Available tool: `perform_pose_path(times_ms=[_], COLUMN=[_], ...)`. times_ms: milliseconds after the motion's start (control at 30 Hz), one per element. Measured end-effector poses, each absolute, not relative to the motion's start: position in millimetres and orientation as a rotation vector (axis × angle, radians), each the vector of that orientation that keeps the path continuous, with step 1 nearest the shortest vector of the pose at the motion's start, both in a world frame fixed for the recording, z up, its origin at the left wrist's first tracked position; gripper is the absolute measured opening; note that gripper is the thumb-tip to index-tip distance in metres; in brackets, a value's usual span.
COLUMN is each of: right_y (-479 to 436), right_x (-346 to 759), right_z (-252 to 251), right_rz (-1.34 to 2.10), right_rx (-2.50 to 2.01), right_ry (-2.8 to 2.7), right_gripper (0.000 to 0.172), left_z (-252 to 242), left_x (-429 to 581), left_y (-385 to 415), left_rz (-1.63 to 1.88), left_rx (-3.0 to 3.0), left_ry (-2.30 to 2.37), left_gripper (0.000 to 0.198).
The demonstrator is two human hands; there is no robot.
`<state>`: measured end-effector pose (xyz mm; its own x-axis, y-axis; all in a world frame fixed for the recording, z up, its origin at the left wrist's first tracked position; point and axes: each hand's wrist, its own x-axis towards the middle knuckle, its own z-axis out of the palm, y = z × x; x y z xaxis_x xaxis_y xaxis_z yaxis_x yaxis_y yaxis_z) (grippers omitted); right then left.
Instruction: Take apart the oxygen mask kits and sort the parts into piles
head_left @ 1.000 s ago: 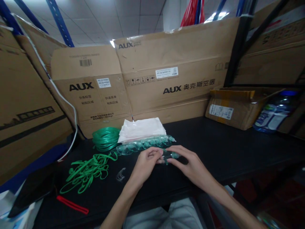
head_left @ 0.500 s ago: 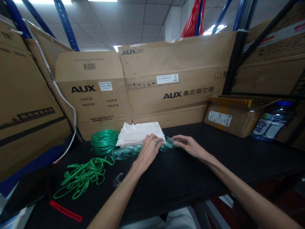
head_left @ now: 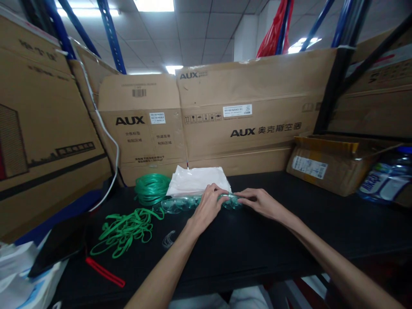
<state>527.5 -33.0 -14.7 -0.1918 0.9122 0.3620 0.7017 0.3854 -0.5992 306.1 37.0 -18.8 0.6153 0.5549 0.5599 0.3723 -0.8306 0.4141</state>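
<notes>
A row of clear, green-tinted rounded plastic pieces [head_left: 175,205], like suction cups, lies on the black table in front of a white sheet stack [head_left: 199,180]. My left hand [head_left: 210,202] reaches over the row, thumb and fingers closed on it near its right part. At the row's right end, my right hand [head_left: 259,202] pinches the end piece between thumb and fingers. Its grip partly hides that piece. Left of the row sit a coil of green tubing [head_left: 152,189] and a loose tangle of green bands [head_left: 128,229].
Cardboard panels [head_left: 257,90] wall the table's back and left. An open carton [head_left: 309,165] and a blue-capped bottle [head_left: 386,178] stand at right. A red strap [head_left: 104,272], a dark flat object [head_left: 61,242] and small clear curved pieces [head_left: 168,239] lie at left. A white cable [head_left: 111,141] hangs there.
The head view has shifted, so the scene sits further right. My right hand has come closer to my left, and the row's right end piece now lies more in line with the others.
</notes>
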Motion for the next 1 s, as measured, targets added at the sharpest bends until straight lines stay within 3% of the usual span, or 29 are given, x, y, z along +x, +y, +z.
perform_pose_path(times_ms=[167, 367, 700, 1000], right_y=[-31.9, -34.5, -36.2, -30.1], right_x=[523.0, 515.8, 517.8, 506.1], right_z=[-12.3, -17.5, -27.8, -26.5], right_rz=[0.333, 0.274, 0.254, 0.236], right_rx=[-1.404, -1.386, -1.382, -1.383], right_ry=[-2.020, -2.036, -1.948, -1.965], right_gripper=[0.035, 0.038, 0.044, 0.039], left_z=[-20.2, -10.6, -1.5, -2.5], left_x=[304.4, 301.8, 166.1, 132.1], left_y=[38.4, 30.8, 11.7, 32.9], left_rz=[1.048, 1.010, 0.830, 0.536], left_rx=[2.540, 2.622, 2.438, 2.323], left_ry=[0.786, 0.881, 1.882, 2.033], left_gripper=[0.028, 0.023, 0.045, 0.044])
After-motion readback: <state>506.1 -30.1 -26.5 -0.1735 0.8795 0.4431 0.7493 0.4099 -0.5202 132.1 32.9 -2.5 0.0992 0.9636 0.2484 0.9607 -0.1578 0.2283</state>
